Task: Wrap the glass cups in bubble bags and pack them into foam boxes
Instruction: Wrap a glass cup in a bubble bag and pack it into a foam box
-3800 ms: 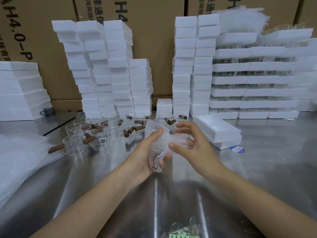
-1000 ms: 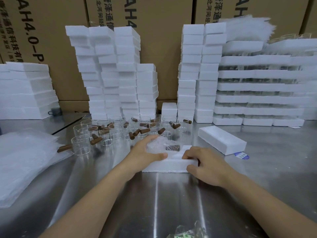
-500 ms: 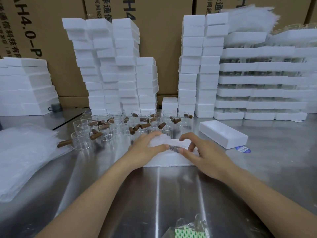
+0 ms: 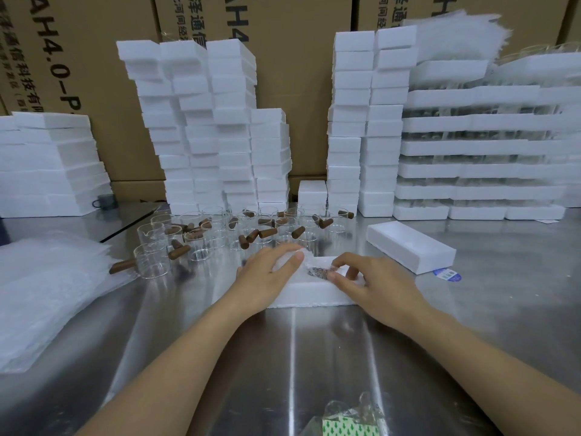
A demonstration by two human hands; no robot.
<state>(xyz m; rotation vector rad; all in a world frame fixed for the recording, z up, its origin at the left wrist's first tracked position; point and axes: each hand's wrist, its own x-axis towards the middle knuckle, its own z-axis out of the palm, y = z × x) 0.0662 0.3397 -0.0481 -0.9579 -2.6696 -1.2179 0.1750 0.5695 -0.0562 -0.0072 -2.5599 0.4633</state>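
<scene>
My two arms, bare all the way to the edge of view.
My left hand and right hand are uncovered. My left forearm and right forearm are bare too, slim and smooth, running down to the bottom of the view. The thumbnails that show are short and plain. Anything I wear higher up is out of sight.
</scene>
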